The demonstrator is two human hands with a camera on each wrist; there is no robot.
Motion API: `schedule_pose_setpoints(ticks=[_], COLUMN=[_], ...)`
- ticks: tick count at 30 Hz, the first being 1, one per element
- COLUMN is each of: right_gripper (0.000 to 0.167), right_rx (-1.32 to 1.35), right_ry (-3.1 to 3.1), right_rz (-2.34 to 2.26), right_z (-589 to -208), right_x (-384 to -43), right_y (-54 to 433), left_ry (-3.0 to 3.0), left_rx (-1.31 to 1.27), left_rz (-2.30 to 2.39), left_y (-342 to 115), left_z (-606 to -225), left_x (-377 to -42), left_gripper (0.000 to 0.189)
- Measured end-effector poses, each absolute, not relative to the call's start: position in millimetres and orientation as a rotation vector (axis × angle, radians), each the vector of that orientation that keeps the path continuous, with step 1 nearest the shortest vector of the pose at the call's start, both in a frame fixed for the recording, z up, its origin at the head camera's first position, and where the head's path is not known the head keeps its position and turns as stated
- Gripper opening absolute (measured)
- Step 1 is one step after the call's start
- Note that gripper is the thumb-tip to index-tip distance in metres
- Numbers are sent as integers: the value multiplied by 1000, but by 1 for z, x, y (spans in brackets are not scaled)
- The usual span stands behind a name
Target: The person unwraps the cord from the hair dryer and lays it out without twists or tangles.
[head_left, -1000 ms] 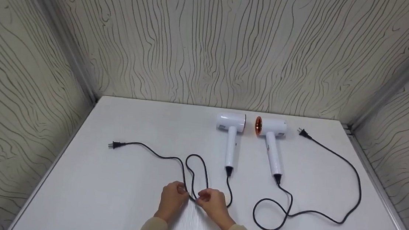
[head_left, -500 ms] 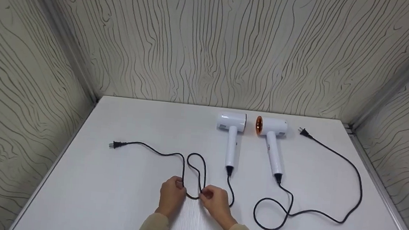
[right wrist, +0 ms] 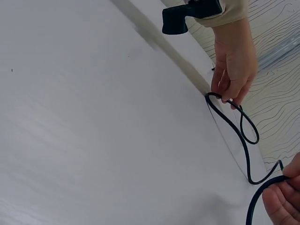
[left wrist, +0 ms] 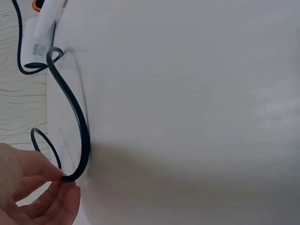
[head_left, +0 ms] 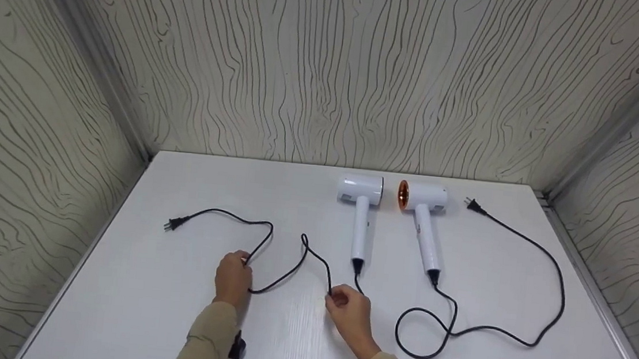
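Note:
Two white hair dryers lie on the white table; the left hair dryer (head_left: 360, 218) has a black power cord (head_left: 282, 277) that runs to a two-pin plug (head_left: 177, 223) at the left. My left hand (head_left: 233, 278) pinches that cord between thumb and fingers, as the left wrist view shows with the cord (left wrist: 84, 136) bending away from the fingertips. Farther along the same cord, toward the dryer, my right hand (head_left: 351, 311) pinches it. Between the hands the cord bends into a narrow peak. In the right wrist view both hands grip the cord (right wrist: 241, 136), partly raised off the table.
The right hair dryer (head_left: 425, 229), with an orange-rimmed nozzle, lies beside the left one. Its black cord (head_left: 561, 293) makes a loop and ends in a plug (head_left: 473, 206) at the right. Wood-patterned panels (head_left: 329, 70) enclose the table (head_left: 129, 302) at the back and sides.
My left hand has moved left and away from me, drawing the cord with it. My right hand has shifted slightly right. The cord's loop between them has opened out, and the left plug has turned.

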State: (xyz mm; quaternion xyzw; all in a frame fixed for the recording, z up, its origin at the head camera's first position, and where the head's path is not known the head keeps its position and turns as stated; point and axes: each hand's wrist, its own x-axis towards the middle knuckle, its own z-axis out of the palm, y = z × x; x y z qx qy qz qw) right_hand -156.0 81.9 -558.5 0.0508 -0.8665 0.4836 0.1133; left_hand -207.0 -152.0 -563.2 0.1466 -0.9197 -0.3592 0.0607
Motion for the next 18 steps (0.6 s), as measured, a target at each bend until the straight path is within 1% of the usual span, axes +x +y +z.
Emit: schedule_pose_setpoints(ticks=[3,5,9,11,13,18], right_gripper=[5,8,25,30,30,25], right_rx=[125,124,135,151,189,247], right_ry=[-2569,-2601,-2675,-2694,-2692,-2694], right_rz=[1336,1260,1104,1030,949,843], right_z=[-559,-560,-562,-563,-565,-569], right_x=[-156,-155,-153,-152,-151,-150], right_y=[83,83,80,78,77,74], left_ry=[-2794,-2788,-2786,-2793,-2811,-2804], left_rx=[471,479,473,459,446,409], left_rz=[-1021,-989,-962,-961,-957,-916], left_y=[-166,-172,-177,-177,-175,-172], left_z=[-562,-563,-563,-563,-564,-563], left_x=[-212,-216,-221,-225,-229,-239], left_gripper=[23,22,20,20,21,22])
